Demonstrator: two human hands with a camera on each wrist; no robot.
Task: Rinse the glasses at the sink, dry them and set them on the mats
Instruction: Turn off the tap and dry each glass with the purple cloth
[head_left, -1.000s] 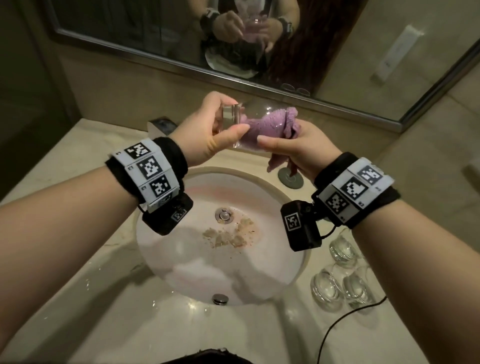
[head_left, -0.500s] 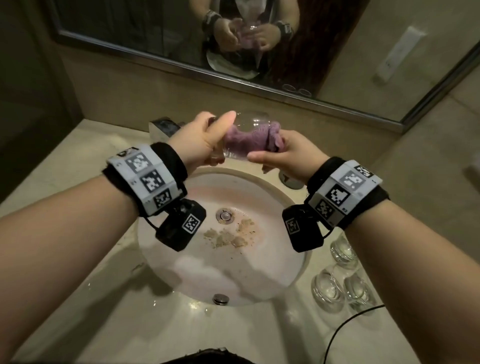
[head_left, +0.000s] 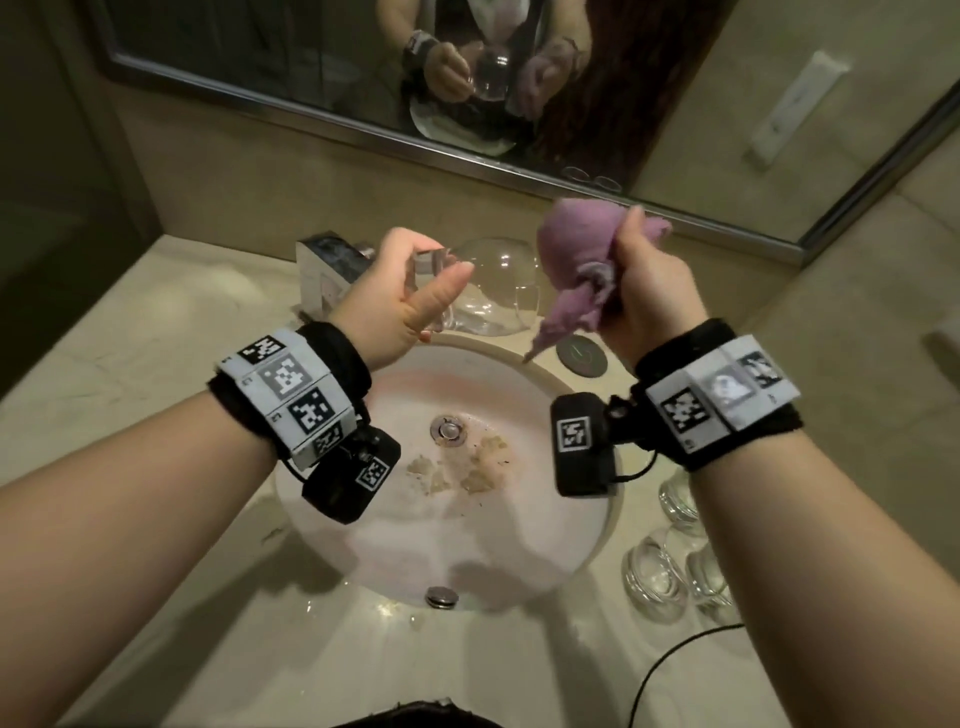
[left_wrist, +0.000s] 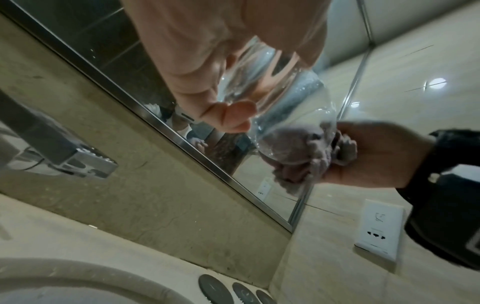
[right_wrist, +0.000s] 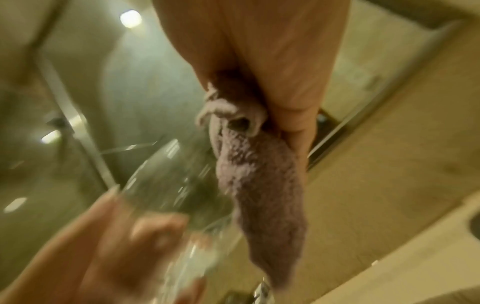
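Left hand (head_left: 400, 296): centre of the head view, above the far rim of the sink (head_left: 587, 525); fingers and thumb curled round the base end of a clear glass (head_left: 498, 291). Glass lies on its side, mouth toward the right of the frame, held in the air.

Right hand (head_left: 654, 296): right of centre, fist closed round a bunched purple cloth (head_left: 576, 260). Cloth sits just beside the glass mouth; whether it touches the rim cannot be told. One corner hangs down toward the sink edge.

Other glasses (head_left: 670, 566): three, lower right of the frame, on the counter (head_left: 156, 322) beside the sink.

Mats (left_wrist: 244, 292): dark round discs in a row, bottom centre of the left wrist view, on the counter by the wall.

Tap (head_left: 327, 275): upper left of the sink.

Mirror (head_left: 260, 52): top of the frame, reflecting both hands.
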